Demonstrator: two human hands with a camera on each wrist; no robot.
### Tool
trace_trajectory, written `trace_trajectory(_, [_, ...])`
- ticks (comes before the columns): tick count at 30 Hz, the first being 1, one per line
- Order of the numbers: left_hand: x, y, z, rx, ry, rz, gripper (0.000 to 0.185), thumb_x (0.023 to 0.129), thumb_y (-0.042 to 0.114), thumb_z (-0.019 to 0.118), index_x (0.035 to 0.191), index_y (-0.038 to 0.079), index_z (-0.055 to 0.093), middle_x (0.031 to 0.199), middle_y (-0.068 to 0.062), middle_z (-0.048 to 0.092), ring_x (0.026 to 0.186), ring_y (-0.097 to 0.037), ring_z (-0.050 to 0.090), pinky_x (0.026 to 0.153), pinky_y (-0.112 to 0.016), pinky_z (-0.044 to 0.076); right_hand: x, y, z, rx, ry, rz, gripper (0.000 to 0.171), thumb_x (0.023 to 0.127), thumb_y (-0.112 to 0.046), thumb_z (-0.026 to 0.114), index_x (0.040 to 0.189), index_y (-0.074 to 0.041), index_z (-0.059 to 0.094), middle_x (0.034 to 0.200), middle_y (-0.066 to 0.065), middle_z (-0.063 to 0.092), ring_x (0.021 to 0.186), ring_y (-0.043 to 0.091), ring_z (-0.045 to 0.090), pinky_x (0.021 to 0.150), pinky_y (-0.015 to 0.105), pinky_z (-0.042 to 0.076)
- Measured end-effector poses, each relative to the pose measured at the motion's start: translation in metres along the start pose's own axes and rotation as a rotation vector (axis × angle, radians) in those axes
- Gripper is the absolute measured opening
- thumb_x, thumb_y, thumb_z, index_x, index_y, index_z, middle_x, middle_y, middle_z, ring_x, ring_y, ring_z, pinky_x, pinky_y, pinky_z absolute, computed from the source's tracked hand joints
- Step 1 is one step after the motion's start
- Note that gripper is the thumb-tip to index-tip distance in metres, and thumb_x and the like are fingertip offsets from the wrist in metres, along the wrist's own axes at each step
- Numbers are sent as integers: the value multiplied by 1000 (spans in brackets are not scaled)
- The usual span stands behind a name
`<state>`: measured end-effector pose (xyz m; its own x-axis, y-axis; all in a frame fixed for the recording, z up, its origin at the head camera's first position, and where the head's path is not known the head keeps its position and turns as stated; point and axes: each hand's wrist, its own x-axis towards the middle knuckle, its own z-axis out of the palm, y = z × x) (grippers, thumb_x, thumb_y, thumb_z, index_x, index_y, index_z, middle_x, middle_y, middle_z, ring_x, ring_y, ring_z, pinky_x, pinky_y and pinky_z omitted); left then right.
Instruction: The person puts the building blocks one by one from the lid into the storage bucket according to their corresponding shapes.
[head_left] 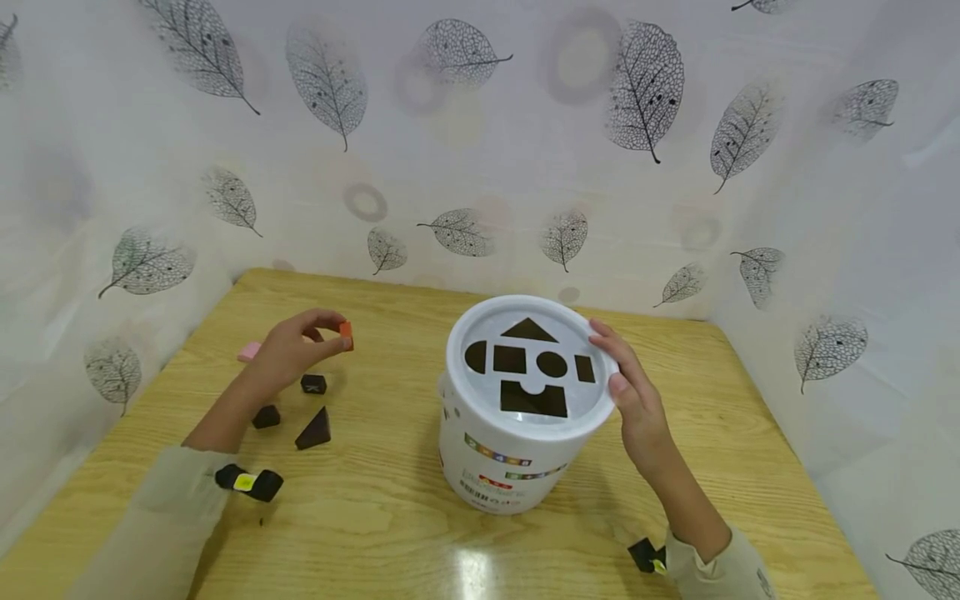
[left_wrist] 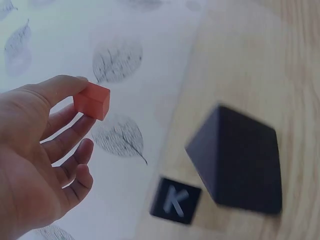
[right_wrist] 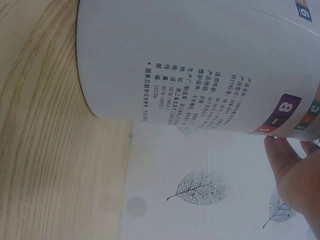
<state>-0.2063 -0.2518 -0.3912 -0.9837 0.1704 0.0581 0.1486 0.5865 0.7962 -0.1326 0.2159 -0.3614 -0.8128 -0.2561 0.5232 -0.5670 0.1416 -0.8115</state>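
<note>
My left hand point(head_left: 288, 350) pinches a small orange-red block point(left_wrist: 92, 101) between thumb and fingers, over the table's left side. The other fingers of that hand curve loosely below it in the left wrist view. A white bucket point(head_left: 487, 467) stands right of the middle, printed with text and coloured number strips. Its lid point(head_left: 487, 400) has several cut-out shapes, among them a triangle, a circle and a square. My right hand point(head_left: 637, 408) lies against the lid's right rim, fingers and thumb touching it and fairly straight. The right wrist view shows its fingertips at the bucket's side.
Near my left forearm lie a black block marked K point(head_left: 313, 384), a dark triangular block point(head_left: 315, 429) and another dark block point(head_left: 266, 417). A pink block point(head_left: 249, 352) is partly behind the left hand. Leaf-patterned white sheeting point(head_left: 465, 150) encloses the wooden table point(head_left: 360, 517) at the back and sides.
</note>
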Motion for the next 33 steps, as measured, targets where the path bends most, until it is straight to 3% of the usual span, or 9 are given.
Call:
trace_trajectory(6, [-7,43,5,-28,29,90,51,93,44,71,137,19,59,130,-4,62,105,-22,52,74,-34,50,0,1,0,0,4,6,46,107,-19,36,147,2,44,163,11,31,155,23,16,121,24,20])
trace_trajectory(10, [-12,69,9,-37,44,125,49,92,43,72,134,20,61,124,-1,64,102,-20,51,78,-32,47,0,1,0,6,3,6,46,107,-19,36,146,3,44,163,11,31,155,23,16,120,24,21])
trace_trajectory(18, [-18,111,17,-90,89,207,44,92,41,73,131,23,63,120,6,64,99,-16,51,82,-31,42,0,0,0,1,6,5,46,107,-19,36,146,3,44,163,10,31,155,23,17,121,24,20])
trace_trajectory(27, [-12,152,30,-152,-1,296,39,90,37,76,124,22,65,115,5,65,98,-21,50,78,-35,42,0,-3,1,0,13,16,46,107,-20,36,146,3,44,163,10,32,155,23,17,120,24,21])
trace_trajectory(33, [-5,176,44,-164,-77,320,37,87,39,78,120,25,66,110,5,63,97,-22,50,73,-36,43,0,-3,1,-2,15,15,46,107,-20,36,145,4,44,163,10,32,155,22,18,121,24,21])
